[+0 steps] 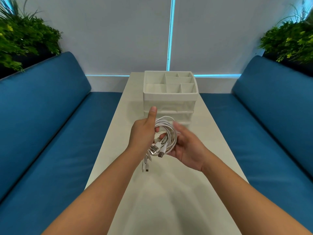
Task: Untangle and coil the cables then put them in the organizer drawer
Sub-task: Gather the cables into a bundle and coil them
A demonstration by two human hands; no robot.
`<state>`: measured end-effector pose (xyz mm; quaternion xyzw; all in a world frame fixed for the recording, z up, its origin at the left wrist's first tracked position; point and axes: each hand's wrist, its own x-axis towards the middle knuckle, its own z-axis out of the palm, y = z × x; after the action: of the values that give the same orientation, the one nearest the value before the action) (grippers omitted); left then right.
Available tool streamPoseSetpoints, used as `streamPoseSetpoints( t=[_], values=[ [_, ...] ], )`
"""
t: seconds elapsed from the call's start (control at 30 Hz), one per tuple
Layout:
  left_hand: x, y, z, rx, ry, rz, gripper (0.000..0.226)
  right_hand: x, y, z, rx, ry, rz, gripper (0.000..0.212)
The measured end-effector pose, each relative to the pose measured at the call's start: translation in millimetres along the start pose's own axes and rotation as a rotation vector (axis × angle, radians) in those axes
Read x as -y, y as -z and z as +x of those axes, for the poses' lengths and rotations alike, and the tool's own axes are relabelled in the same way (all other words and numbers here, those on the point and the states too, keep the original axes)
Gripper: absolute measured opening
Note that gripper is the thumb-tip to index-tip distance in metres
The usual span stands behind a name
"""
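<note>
A bundle of white cables [166,133] is looped into a rough coil and held above the white table [169,184]. My left hand [144,133] grips the coil's left side, thumb pointing up. My right hand [186,146] cups the coil from the right and below, fingers blurred. Several USB plugs [156,150] stick out at the coil's bottom, and thinner ends [145,167] dangle below. Just beyond the hands stands the white organizer [170,96], with open compartments on top and translucent drawers in its front, all closed as far as I can see.
Blue cushioned benches [50,124] [271,124] run along both sides of the narrow table. Green plants [22,39] [291,39] sit behind each backrest. A white wall with a lit vertical strip [171,34] closes the far end.
</note>
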<state>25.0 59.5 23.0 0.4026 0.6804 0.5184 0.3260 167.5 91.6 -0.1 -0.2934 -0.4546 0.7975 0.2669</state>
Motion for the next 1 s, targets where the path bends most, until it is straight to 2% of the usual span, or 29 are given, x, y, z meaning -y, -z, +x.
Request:
streamPoseSetpoints(
  t=[0.07,0.13,0.2,0.3,0.43,0.5,0.57,0.63,0.73,0.8,0.9,1.0],
  values=[
    [1.9,-1.4,1.3,0.002,-0.016,0.020,0.067,-0.2,-4.8,2.4,-0.041,0.028,-0.204,0.021],
    [2.3,-1.5,2.0,0.000,-0.026,0.057,0.067,-1.9,-5.2,8.2,-0.120,0.027,-0.255,0.021],
    [1.5,-0.9,4.1,-0.004,-0.044,0.098,0.066,-1.1,-7.1,10.4,-0.138,0.038,-0.244,0.023],
    [-0.9,0.4,6.0,-0.011,-0.087,0.128,0.066,-1.2,-10.0,12.3,-0.105,0.059,-0.138,0.011],
    [-1.3,2.1,9.3,-0.018,-0.135,0.183,0.068,-2.6,-13.3,13.5,-0.097,0.078,-0.042,0.013],
    [-1.8,0.5,9.0,-0.016,-0.158,0.189,0.069,-0.5,-14.1,15.4,-0.109,0.094,-0.102,0.003],
    [-4.4,-1.8,6.9,-0.022,-0.163,0.175,0.067,1.2,-15.5,16.2,-0.130,0.128,-0.276,0.021],
    [-6.9,-2.3,5.5,-0.040,-0.160,0.165,0.064,0.7,-16.2,16.1,-0.148,0.132,-0.336,0.035],
    [-8.2,1.9,8.1,-0.096,-0.137,0.127,0.066,-7.8,-18.6,13.3,-0.183,0.171,-0.468,0.024],
    [-8.3,2.6,8.0,-0.106,-0.110,0.088,0.065,-17.2,-21.3,12.1,-0.264,0.178,-0.576,0.025],
    [-4.2,-2.8,3.9,-0.088,-0.035,0.020,0.059,-34.0,-28.1,16.0,-0.389,0.201,-0.638,0.038],
    [2.3,-7.8,1.6,-0.076,0.123,-0.133,0.054,-44.2,-30.1,18.8,-0.484,0.198,-0.655,0.061]
  ],
)
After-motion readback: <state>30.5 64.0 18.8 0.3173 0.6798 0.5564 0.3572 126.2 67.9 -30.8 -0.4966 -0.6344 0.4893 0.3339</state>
